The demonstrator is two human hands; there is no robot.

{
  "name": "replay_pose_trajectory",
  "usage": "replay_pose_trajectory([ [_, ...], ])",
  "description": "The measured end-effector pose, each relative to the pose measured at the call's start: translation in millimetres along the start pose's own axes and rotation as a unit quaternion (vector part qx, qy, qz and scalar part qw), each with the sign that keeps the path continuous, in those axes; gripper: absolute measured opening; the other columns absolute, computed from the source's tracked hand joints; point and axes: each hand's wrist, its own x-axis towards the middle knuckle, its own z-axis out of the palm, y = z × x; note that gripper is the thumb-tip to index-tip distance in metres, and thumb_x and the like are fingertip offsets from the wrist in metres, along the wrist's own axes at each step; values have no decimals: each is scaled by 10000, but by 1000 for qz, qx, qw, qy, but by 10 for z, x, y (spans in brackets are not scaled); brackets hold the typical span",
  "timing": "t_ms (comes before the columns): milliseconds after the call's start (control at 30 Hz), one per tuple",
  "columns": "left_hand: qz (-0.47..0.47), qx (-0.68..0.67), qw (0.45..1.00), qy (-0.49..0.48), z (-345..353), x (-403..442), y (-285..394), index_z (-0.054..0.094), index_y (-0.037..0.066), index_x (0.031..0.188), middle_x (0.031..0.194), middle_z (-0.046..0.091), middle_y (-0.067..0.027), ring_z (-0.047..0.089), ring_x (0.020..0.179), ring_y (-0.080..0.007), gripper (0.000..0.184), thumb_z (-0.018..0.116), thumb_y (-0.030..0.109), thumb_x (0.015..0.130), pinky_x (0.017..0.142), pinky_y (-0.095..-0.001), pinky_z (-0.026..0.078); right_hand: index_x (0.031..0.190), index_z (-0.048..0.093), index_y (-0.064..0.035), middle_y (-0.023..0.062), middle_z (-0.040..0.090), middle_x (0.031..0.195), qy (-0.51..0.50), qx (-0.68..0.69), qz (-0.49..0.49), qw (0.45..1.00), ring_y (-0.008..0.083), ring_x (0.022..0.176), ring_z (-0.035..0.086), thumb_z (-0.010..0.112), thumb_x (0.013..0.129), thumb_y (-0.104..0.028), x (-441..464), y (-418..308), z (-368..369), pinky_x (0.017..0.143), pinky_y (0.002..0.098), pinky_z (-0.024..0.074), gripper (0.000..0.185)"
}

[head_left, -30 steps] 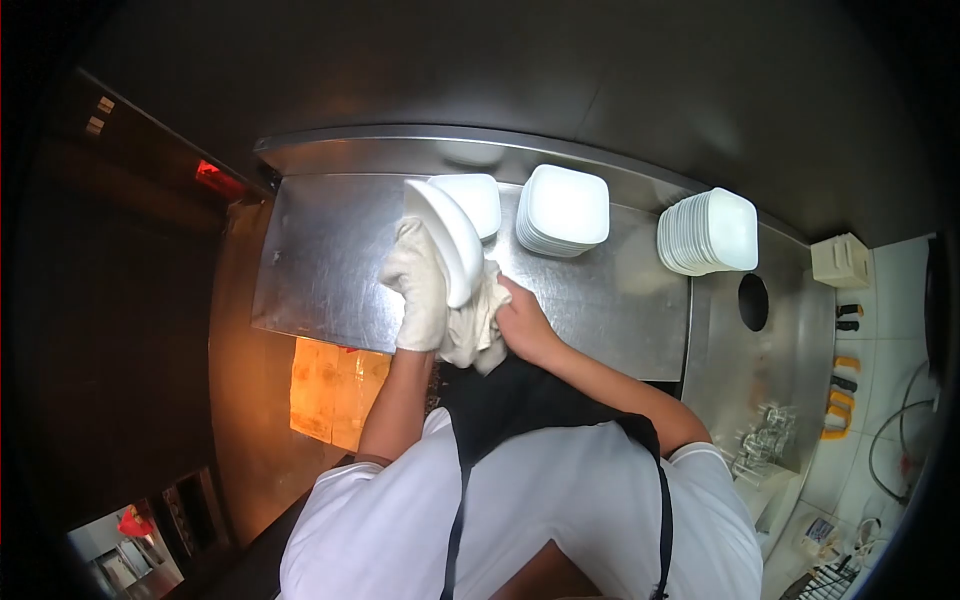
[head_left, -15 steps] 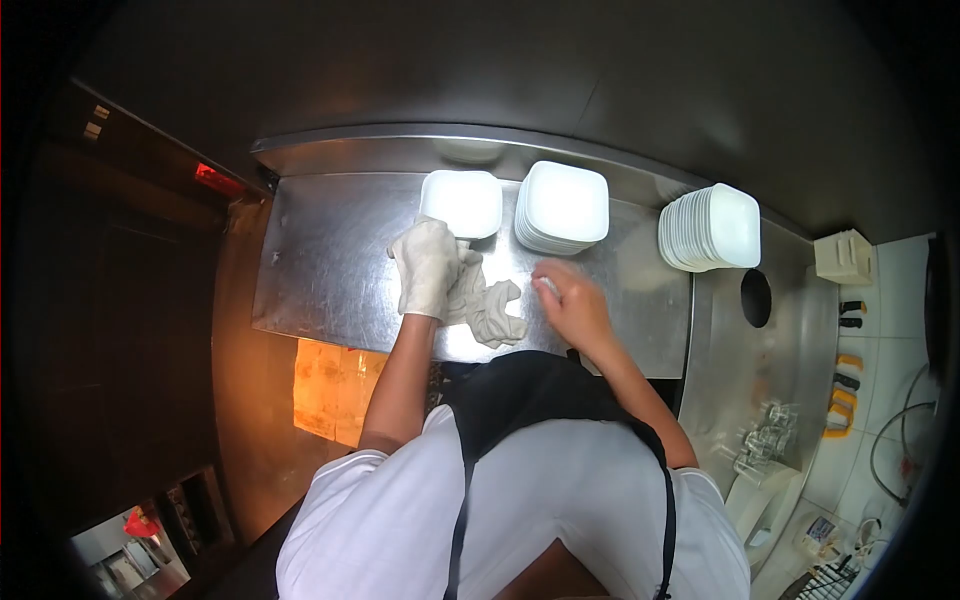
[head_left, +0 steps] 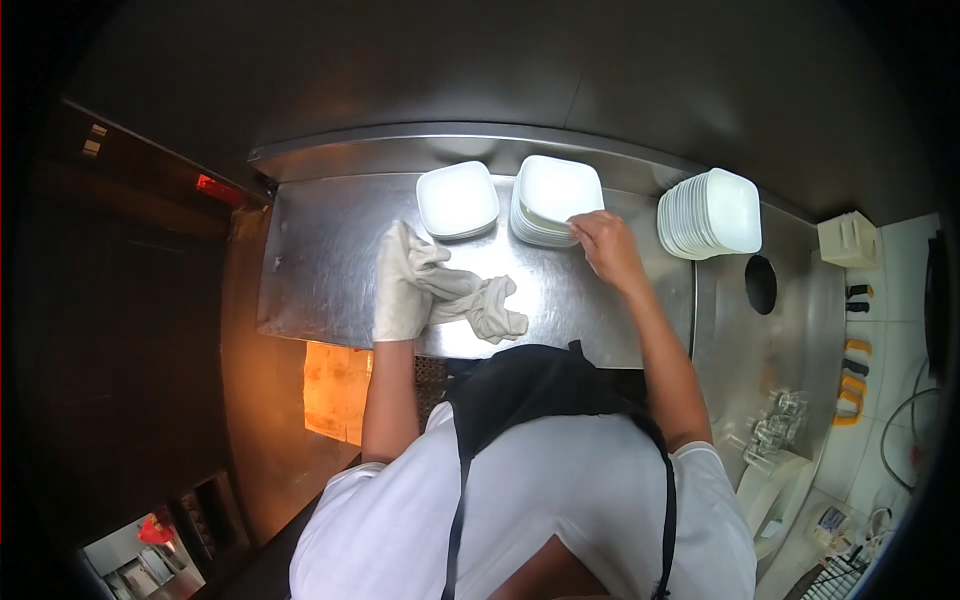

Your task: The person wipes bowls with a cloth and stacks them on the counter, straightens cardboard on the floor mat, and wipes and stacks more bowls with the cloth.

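Note:
My left hand (head_left: 404, 290), in a whitish glove, is closed on a crumpled greyish cloth (head_left: 485, 308) that trails to the right over the steel counter. My bare right hand (head_left: 606, 247) pinches the near right edge of the top white square plate (head_left: 560, 188) on the middle stack (head_left: 540, 232). That plate looks slightly raised at its near side. Left of it, just beyond the glove, stands a low stack of the same plates (head_left: 458, 198). A taller, leaning stack (head_left: 708, 213) stands farther right, apart from both hands.
The steel counter (head_left: 318, 262) has a raised back edge (head_left: 400, 143) against a dark wall. To the right are a round hole (head_left: 761, 285), glassware (head_left: 778, 430), a cream-coloured box (head_left: 847, 239) and knives with yellow and black handles (head_left: 852, 390) by the tiles.
My right hand has moved up and right from above the counter to the middle stack's top plate. My left hand has drawn back from the left stack, slightly left and nearer, with the cloth.

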Motion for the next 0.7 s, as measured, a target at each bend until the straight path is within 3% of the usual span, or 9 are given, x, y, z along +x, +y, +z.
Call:
replay_pose_trajectory([
  [133, 88, 140, 985, -50, 418, -330, 519, 570, 57, 1023, 825, 622, -70, 668, 816, -182, 172, 542, 226, 1010, 634, -299, 518, 1033, 731, -16, 93, 739, 944, 81, 243, 151, 955, 261, 945, 707, 653, 1001, -201, 98, 140, 0, 842, 406, 567, 203],
  [267, 234, 416, 875, -77, 575, -401, 596, 604, 50, 997, 798, 633, -81, 675, 784, -215, 155, 576, 185, 926, 614, -353, 527, 1081, 690, 25, 72, 694, 1000, 110, 611, 271, 736, 171, 942, 692, 634, 1026, -202, 38, 140, -211, 789, 351, 630, 240],
  [300, 271, 489, 825, -81, 612, -400, 566, 613, 48, 991, 791, 635, -84, 677, 776, -223, 155, 585, 174, 905, 609, -367, 530, 1146, 660, 47, 98, 677, 1045, 120, 623, 251, 731, 184, 955, 694, 627, 1028, -198, 0, 155, -215, 774, 342, 661, 274],
  [467, 347, 716, 596, -110, 872, -294, 206, 656, 39, 959, 758, 648, -97, 685, 737, -264, 182, 628, 123, 801, 584, -435, 542, 1104, 708, 25, 81, 718, 1057, 124, 334, 158, 921, 200, 960, 678, 636, 1017, -132, -381, -474, -340, 891, 350, 552, 193],
  [500, 334, 742, 572, -105, 871, -291, 150, 665, 37, 953, 751, 651, -100, 687, 729, -272, 191, 637, 113, 780, 579, -448, 544, 1096, 718, 21, 76, 726, 1058, 108, 258, 122, 952, 220, 960, 676, 651, 998, -98, -475, -651, -368, 917, 363, 530, 168],
  [533, 306, 697, 640, -102, 660, -200, -202, 657, 11, 1047, 808, 658, -122, 692, 810, -304, 237, 609, 86, 828, 658, -468, 568, 1082, 726, 22, 89, 726, 1118, 60, 159, 0, 986, 258, 1040, 672, 671, 955, -42, -499, -858, -438, 964, 388, 513, 152],
  [600, 333, 765, 548, -54, 470, -275, -192, 627, 0, 1022, 794, 610, -113, 654, 814, -286, 189, 566, 89, 866, 701, -432, 554, 1133, 707, 19, 125, 681, 1264, 19, 34, -175, 984, 307, 1193, 627, 707, 889, 32, -547, -1061, -415, 1054, 424, 464, 244],
  [667, 336, 909, 246, 10, 621, -425, 141, 591, 34, 823, 680, 518, -58, 574, 693, -200, 120, 547, 143, 844, 626, -348, 483, 1266, 653, 10, 171, 591, 1435, 42, -25, -260, 964, 329, 1340, 546, 735, 844, 69, -573, -1078, -385, 1139, 446, 403, 434],
  [700, 310, 943, 118, 36, 666, -452, 167, 578, 51, 744, 637, 483, -36, 539, 649, -162, 150, 542, 168, 832, 586, -319, 451, 1352, 597, 0, 175, 471, 1542, 75, 95, -200, 972, 335, 1424, 450, 742, 826, 73, -606, -941, -337, 1181, 462, 349, 550],
])
